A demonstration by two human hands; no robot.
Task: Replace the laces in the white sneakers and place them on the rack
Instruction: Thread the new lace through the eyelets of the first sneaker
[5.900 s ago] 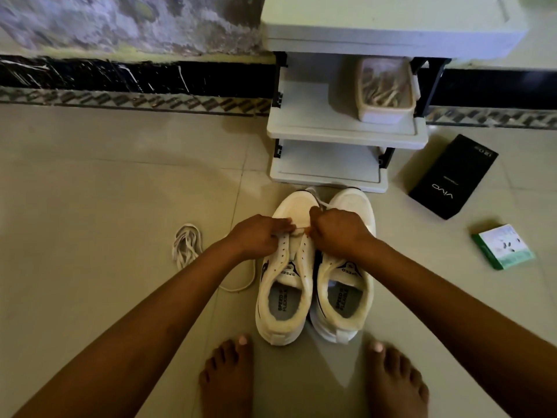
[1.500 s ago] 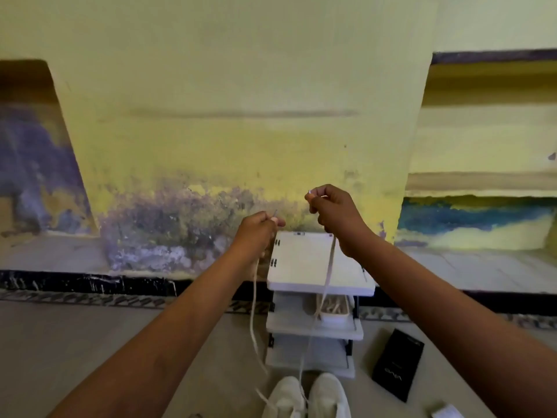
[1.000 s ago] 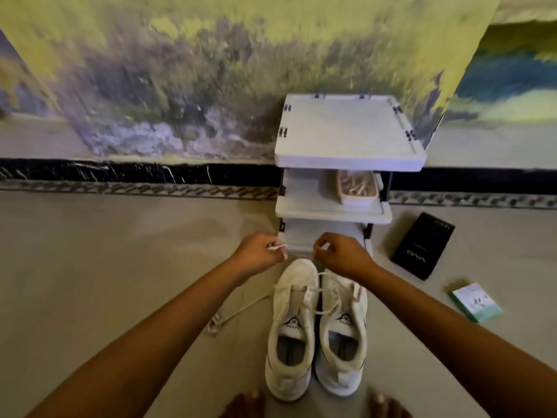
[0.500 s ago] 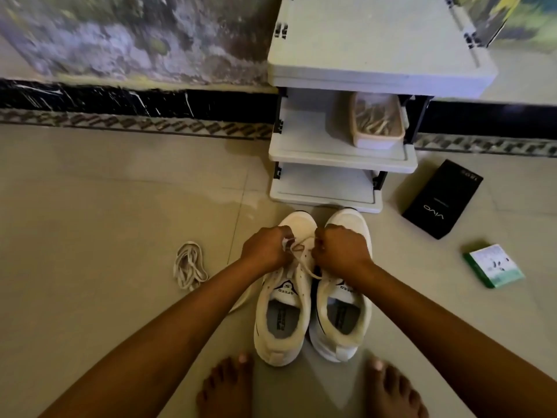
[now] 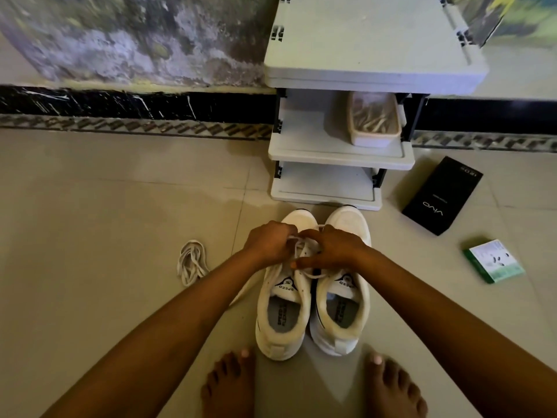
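Two white sneakers stand side by side on the tiled floor, toes toward the rack: the left sneaker [image 5: 283, 315] and the right sneaker [image 5: 342, 309]. My left hand [image 5: 269, 242] and my right hand [image 5: 333, 247] meet over the left sneaker's eyelets, each pinching the white lace [image 5: 297, 241] that loops between them. My hands hide the eyelets below. A second white lace [image 5: 190, 262] lies bundled on the floor to the left. The white three-shelf rack [image 5: 328, 191] stands just beyond the toes.
A clear box of small pale pieces [image 5: 373, 120] sits on the rack's middle shelf. A black phone box [image 5: 441, 196] and a green-and-white packet [image 5: 494, 260] lie on the floor at right. My bare feet [image 5: 229, 384] flank the heels. Behind is a stained wall.
The lace was earlier pulled up high with both hands, then brought back down. Since half a second ago my hands stay at the left sneaker's eyelets and my right fingers spread slightly.
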